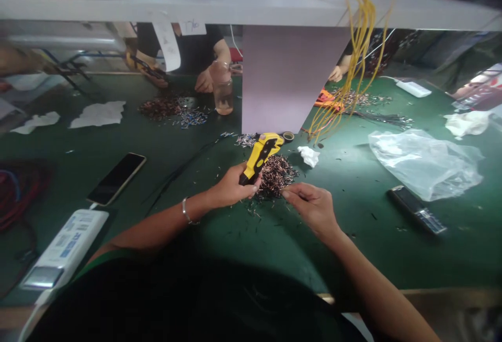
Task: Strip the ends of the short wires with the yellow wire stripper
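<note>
My left hand [232, 187] is wrapped round a yellow and black wire stripper [259, 158], its head pointing up and away from me. Below and beside the tool lies a pile of short copper-coloured wire pieces [279, 172] on the green tabletop [219, 248]. At the near right edge of that pile, my right hand [311, 207] has thumb and forefinger pinched together; whatever sits between the fingertips is too small to make out. Behind the stripper is a smaller heap of white and blue wire bits [247, 140].
A crumpled tissue [308, 156] and small round container [288, 136] lie close by. Left are a phone [116, 179] and power strip [65, 248]; right, a plastic bag [427, 164] and keypad phone [416, 209]. Yellow wires [363, 28] hang from the shelf [219, 7]. Co-workers' hands [204, 80] work opposite.
</note>
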Action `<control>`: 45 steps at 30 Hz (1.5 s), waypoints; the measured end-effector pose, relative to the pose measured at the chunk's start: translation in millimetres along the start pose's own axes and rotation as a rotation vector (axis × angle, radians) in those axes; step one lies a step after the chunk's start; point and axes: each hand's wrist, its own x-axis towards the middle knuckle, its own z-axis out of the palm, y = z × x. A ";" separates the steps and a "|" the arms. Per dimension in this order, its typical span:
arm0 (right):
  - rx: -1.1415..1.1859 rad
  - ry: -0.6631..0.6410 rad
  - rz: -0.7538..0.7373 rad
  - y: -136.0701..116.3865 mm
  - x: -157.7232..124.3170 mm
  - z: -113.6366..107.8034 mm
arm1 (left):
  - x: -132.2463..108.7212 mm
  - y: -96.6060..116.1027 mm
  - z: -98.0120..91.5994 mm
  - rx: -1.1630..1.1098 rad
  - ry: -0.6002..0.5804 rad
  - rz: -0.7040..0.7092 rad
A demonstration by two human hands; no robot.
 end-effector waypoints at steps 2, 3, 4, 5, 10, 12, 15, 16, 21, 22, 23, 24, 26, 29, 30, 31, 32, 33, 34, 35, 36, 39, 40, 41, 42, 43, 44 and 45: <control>0.039 0.002 0.009 0.4 -1.3 1.9 | -0.4 0.9 -0.1 0.044 0.019 -0.001; 0.061 0.004 0.012 0.3 -2.0 2.6 | -0.7 1.3 -0.3 0.065 0.027 0.004; 0.087 0.004 0.016 0.3 -2.5 2.9 | -0.9 1.7 -0.8 0.086 0.030 0.012; 0.118 0.005 0.024 0.5 -2.7 2.4 | -1.1 1.9 -1.7 0.109 0.028 0.021; 0.334 0.166 0.061 9.4 4.4 -10.3 | 1.9 1.3 -9.7 0.127 0.066 0.023; 0.356 0.240 0.044 13.8 8.6 -14.8 | 5.0 1.8 -11.7 0.047 0.053 0.020; 0.324 0.231 0.027 14.9 11.6 -15.6 | 8.2 2.7 -12.7 -0.049 -0.033 0.003; 0.324 0.241 0.024 13.7 11.5 -15.0 | 8.3 2.7 -13.0 -0.094 -0.079 -0.012; 0.323 0.296 0.006 6.9 8.3 -13.1 | 4.5 -0.4 -14.7 -0.410 -0.360 -0.125; 0.315 0.301 0.000 6.8 7.7 -13.1 | 3.6 -0.8 -14.5 -0.451 -0.391 -0.140; 0.308 0.310 -0.008 7.2 7.2 -13.2 | 2.8 -0.7 -14.0 -0.479 -0.408 -0.149; 0.300 0.324 -0.020 7.8 6.7 -13.4 | 2.0 -0.2 -13.3 -0.495 -0.419 -0.156; 0.266 0.356 -0.050 9.0 5.2 -13.9 | 0.6 1.8 -11.3 -0.502 -0.416 -0.159; 0.144 0.408 -0.103 7.9 1.8 -15.3 | -1.5 5.1 -8.5 -0.497 -0.389 -0.157; 0.091 0.423 -0.118 6.5 0.5 -15.8 | -2.1 5.6 -7.9 -0.501 -0.384 -0.160; 0.038 0.433 -0.136 4.5 -0.6 -16.1 | -2.5 5.8 -7.4 -0.507 -0.380 -0.163; -0.013 0.436 -0.156 2.0 -1.6 -16.3 | -2.8 5.6 -7.2 -0.514 -0.379 -0.169; -0.062 0.434 -0.181 -0.9 -2.4 -16.4 | -2.9 5.0 -7.0 -0.524 -0.377 -0.173; -0.110 0.426 -0.211 -4.0 -3.0 -16.4 | -2.9 4.4 -7.0 -0.536 -0.374 -0.175; -0.158 0.420 -0.246 -7.1 -3.4 -16.2 | -2.7 3.7 -7.0 -0.548 -0.372 -0.176; -0.207 0.413 -0.281 -10.2 -3.6 -15.8 | -2.6 3.1 -6.9 -0.557 -0.372 -0.176; -0.329 0.403 -0.368 -17.2 -3.8 -14.5 | -2.3 2.5 -6.7 -0.572 -0.376 -0.172; -0.353 0.402 -0.386 -18.6 -3.9 -14.0 | -2.4 2.6 -6.5 -0.575 -0.380 -0.173; -0.369 0.400 -0.404 -19.5 -3.9 -13.6 | -2.6 2.7 -6.2 -0.579 -0.383 -0.175; -0.381 0.398 -0.422 -19.9 -4.0 -13.1 | -2.7 2.8 -6.0 -0.583 -0.385 -0.177; -0.393 0.395 -0.438 -20.1 -4.2 -12.5 | -2.8 2.7 -5.7 -0.586 -0.386 -0.180; -0.407 0.388 -0.452 -20.1 -4.5 -11.9 | -2.8 2.5 -5.5 -0.587 -0.389 -0.182; -0.422 0.382 -0.464 -20.0 -4.8 -11.2 | -2.6 1.9 -5.3 -0.586 -0.392 -0.185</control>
